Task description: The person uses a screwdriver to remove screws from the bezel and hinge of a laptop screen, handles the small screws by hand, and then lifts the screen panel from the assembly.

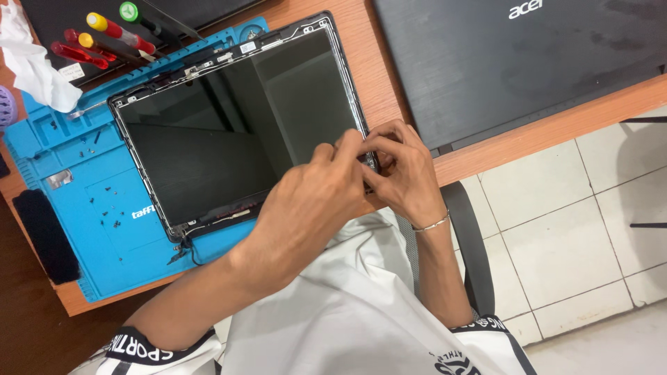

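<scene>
Both hands, the left hand (313,201) and the right hand (403,173), pinch with closed fingers the near right corner of the laptop screen (236,125), which lies on the blue mat (104,208).

I see both hands, left hand (316,201) and right hand (406,173), pinching the laptop screen panel's (229,132) near corner. The panel lies on a blue repair mat (83,201).

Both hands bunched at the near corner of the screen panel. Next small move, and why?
Probably lift that corner a little. The left hand and right hand both pinch the screen panel at its near edge, while the rest lies flat in its frame on the blue mat; loose screws suggest it is unfastened.
</scene>
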